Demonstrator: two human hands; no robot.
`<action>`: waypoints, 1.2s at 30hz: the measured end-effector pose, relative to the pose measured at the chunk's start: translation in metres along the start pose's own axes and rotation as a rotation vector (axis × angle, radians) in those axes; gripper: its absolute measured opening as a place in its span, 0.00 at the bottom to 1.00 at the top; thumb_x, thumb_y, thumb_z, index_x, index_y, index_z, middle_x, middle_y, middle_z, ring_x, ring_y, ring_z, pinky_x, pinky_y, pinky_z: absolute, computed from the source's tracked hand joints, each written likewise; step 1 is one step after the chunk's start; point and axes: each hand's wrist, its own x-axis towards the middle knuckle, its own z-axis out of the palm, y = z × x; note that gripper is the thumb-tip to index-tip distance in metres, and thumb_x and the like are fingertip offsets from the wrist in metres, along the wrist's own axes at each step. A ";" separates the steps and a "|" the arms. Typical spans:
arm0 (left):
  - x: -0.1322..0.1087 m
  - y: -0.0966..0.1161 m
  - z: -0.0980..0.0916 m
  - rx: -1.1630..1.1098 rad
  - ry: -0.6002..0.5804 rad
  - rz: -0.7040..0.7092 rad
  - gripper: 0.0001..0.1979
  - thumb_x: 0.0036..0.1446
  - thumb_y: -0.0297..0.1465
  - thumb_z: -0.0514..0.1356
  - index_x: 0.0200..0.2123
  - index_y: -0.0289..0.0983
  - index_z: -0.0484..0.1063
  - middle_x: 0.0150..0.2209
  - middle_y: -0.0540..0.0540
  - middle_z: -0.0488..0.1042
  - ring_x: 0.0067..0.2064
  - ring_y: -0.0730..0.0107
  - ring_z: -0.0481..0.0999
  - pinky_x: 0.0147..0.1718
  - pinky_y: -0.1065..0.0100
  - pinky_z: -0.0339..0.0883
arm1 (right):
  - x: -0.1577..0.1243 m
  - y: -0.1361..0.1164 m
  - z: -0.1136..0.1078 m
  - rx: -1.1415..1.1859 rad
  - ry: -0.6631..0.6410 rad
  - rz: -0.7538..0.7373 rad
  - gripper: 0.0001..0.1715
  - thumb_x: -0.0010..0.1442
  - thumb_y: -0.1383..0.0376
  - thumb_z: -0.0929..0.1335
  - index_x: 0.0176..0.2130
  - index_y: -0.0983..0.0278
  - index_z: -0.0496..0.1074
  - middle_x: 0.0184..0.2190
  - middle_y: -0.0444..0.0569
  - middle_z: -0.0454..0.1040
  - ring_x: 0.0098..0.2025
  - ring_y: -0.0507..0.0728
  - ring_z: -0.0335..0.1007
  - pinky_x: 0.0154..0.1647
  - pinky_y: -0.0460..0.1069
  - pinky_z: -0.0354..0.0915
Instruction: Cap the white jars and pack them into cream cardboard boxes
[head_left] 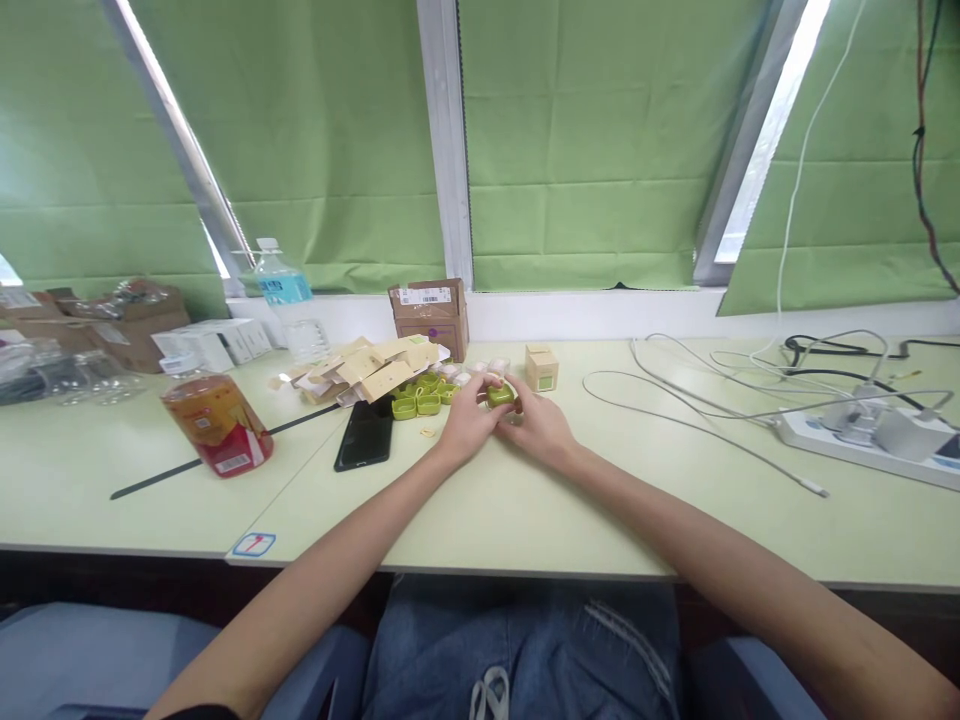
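Both hands meet near the middle of the table around a small rounded green piece (499, 396). My left hand (469, 418) has its fingers closed on the piece's left side. From the right, my right hand (538, 424) grips the same piece with thumb and fingers. Just behind my hands stands a small tan carton (541, 369) with a green label. Several small green square cups (417, 402) lie in a group left of my left hand, with whitish round pieces behind. A tiny yellowish loop (427, 433) lies on the table near my left wrist.
Left of the cups lie flattened tan cartons (375, 368) and a black phone (364, 436). Farther left stand a red-labelled bottle (219, 425) and a clear water bottle (289, 300). A brown box (431, 318) stands behind. Cables and a white power strip (814, 436) occupy the right.
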 end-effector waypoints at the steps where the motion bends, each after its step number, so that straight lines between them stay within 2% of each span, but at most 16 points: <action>1: 0.000 0.000 0.000 -0.021 0.014 -0.019 0.15 0.49 0.29 0.71 0.38 0.39 0.71 0.42 0.46 0.77 0.46 0.61 0.78 0.50 0.58 0.74 | 0.000 0.000 0.000 -0.003 0.004 0.007 0.46 0.61 0.58 0.72 0.72 0.57 0.55 0.48 0.53 0.81 0.46 0.65 0.79 0.44 0.53 0.70; 5: 0.000 0.001 -0.001 -0.038 0.028 -0.060 0.16 0.48 0.29 0.72 0.38 0.39 0.71 0.43 0.45 0.77 0.47 0.60 0.78 0.49 0.58 0.74 | 0.000 0.000 -0.002 0.005 0.010 0.025 0.46 0.61 0.56 0.72 0.72 0.56 0.55 0.45 0.51 0.81 0.43 0.63 0.78 0.42 0.52 0.69; 9: 0.000 -0.001 -0.001 0.010 -0.013 -0.066 0.14 0.49 0.29 0.71 0.38 0.38 0.73 0.43 0.45 0.77 0.48 0.60 0.77 0.52 0.56 0.72 | 0.000 -0.001 -0.003 -0.001 -0.005 0.034 0.46 0.61 0.56 0.72 0.72 0.56 0.56 0.44 0.51 0.81 0.42 0.63 0.78 0.40 0.51 0.67; 14: 0.001 -0.006 -0.002 -0.039 -0.071 -0.087 0.14 0.47 0.31 0.72 0.36 0.37 0.73 0.41 0.45 0.78 0.45 0.60 0.78 0.50 0.56 0.73 | 0.001 0.005 0.000 0.009 -0.006 0.017 0.46 0.61 0.57 0.73 0.72 0.58 0.55 0.43 0.50 0.81 0.42 0.63 0.78 0.40 0.51 0.67; 20: 0.002 -0.009 -0.002 -0.089 -0.024 -0.128 0.16 0.44 0.33 0.75 0.35 0.37 0.74 0.40 0.44 0.79 0.44 0.59 0.79 0.51 0.53 0.73 | 0.002 0.013 0.003 0.099 -0.015 -0.061 0.48 0.61 0.57 0.73 0.72 0.61 0.53 0.42 0.51 0.80 0.43 0.62 0.77 0.42 0.51 0.68; 25: 0.002 -0.006 -0.001 -0.110 -0.016 -0.086 0.15 0.44 0.33 0.75 0.33 0.37 0.73 0.39 0.45 0.79 0.46 0.59 0.80 0.53 0.52 0.73 | 0.002 0.011 0.002 0.121 -0.014 -0.085 0.47 0.61 0.58 0.74 0.72 0.59 0.54 0.45 0.52 0.80 0.43 0.62 0.78 0.42 0.52 0.70; 32: 0.002 -0.008 -0.002 -0.074 -0.017 -0.102 0.16 0.44 0.33 0.74 0.31 0.37 0.71 0.42 0.43 0.78 0.47 0.57 0.79 0.49 0.54 0.74 | 0.000 0.007 0.001 0.058 -0.028 -0.057 0.49 0.61 0.55 0.74 0.73 0.61 0.53 0.46 0.54 0.80 0.46 0.64 0.78 0.44 0.53 0.70; 36: 0.001 -0.008 -0.003 -0.035 -0.031 -0.114 0.15 0.45 0.33 0.73 0.29 0.37 0.69 0.39 0.44 0.78 0.44 0.59 0.79 0.49 0.54 0.74 | 0.001 0.009 0.001 0.046 -0.021 -0.048 0.49 0.61 0.56 0.73 0.73 0.60 0.53 0.46 0.53 0.80 0.45 0.64 0.78 0.44 0.53 0.70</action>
